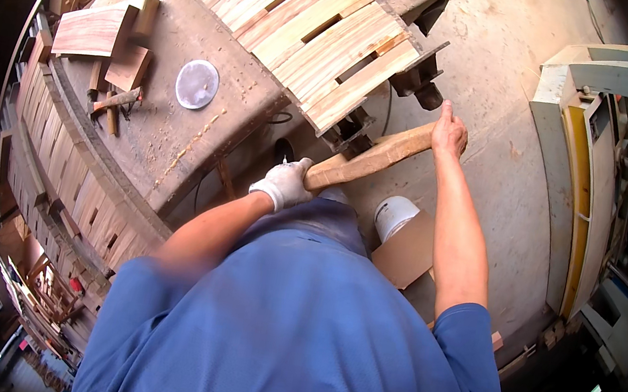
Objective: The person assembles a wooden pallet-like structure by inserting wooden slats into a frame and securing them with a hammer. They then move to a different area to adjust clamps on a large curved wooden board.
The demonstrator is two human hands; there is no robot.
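Observation:
A thick, rough-edged wooden bar (375, 159) is held crosswise in front of my body, its right end raised farther out than its left. My left hand (282, 183), in a white work glove, is closed round the near left end. Bare, my right hand (450, 134) grips the far right end, with the thumb pointing along or past it. Just beyond the bar lies a row of pale wooden pieces with slots (299, 23), side by side on a metal frame. Dark metal clamp parts (420, 82) stick out at that frame's right end, close to the bar.
At left, a dusty table (154, 127) bears wooden blocks (95, 29), a hammer (115, 101) and a pale round disc (197, 84). More slotted pieces (88, 187) line its near side. A white bucket (394, 214) and brown board (408, 252) stand by my legs. A grey-green machine (558, 135) stands right.

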